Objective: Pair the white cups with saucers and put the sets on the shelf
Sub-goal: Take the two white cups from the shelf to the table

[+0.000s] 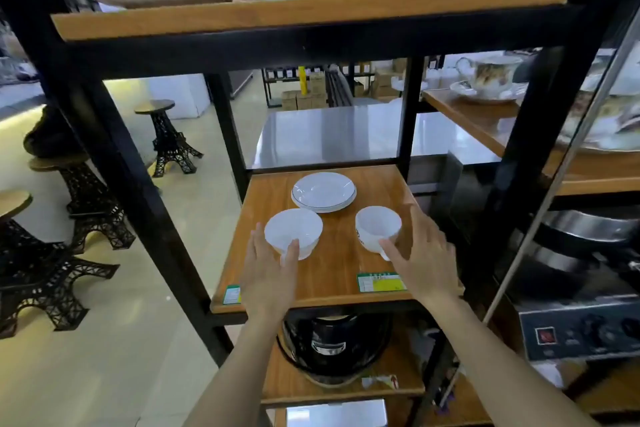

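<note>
Left hand (268,274) open, thumb touching cup 1 (294,230); right hand (424,253) open, thumb touching cup 2 (377,227); stacked saucers (323,191) just beyond the fingertips: advise wrapping each cup wall firmly before lifting.

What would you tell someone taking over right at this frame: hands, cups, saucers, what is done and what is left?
Left hand: fingers fairly straight beside the left cup, thumb touching its front.
Right hand: fingers straight beside the right cup, thumb on its near side.
Both cups stand upright on the bare shelf, neither lifted.
The saucers lie stacked behind the cups, apart from them.
Done: no set paired yet.
Left: separate the saucers, set one cup on each, leave both sets on the shelf.
</note>
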Demonstrator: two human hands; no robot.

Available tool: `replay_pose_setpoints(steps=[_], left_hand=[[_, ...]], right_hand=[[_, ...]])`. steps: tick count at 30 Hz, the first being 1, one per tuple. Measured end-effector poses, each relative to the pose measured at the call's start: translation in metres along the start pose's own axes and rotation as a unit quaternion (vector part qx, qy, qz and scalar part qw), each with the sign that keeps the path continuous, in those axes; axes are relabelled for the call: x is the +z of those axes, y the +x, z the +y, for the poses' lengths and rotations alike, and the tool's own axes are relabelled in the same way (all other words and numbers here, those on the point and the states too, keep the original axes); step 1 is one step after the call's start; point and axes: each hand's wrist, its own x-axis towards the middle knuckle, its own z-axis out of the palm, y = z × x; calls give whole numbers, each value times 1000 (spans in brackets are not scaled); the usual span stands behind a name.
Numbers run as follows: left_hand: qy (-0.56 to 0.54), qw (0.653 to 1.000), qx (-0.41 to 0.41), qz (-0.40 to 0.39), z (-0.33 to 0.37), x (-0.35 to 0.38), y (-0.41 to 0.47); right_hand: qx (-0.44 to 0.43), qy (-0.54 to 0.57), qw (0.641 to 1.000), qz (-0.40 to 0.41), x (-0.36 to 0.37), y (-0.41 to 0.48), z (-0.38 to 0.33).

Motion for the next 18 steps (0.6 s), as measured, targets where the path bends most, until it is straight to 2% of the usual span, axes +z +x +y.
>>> replay_pose_setpoints(steps=[4,8,12,15,18], left_hand=[[-129,986,-110,1,-7,12,7],[-228,951,-208,-15,-2,13,9],[-302,907,-290,-42,4,8,14],[-312,894,-313,-77,6,4,15],[-333,881,-323,-96,7,2,17]], right_hand=[[16,44,999,3,11,5,10],[60,173,982,-50,14,7,8],[162,304,928,-142,6,13,-2],[243,311,892,-222,-3,17,-9],[260,349,856,-280,-9,19,-12]])
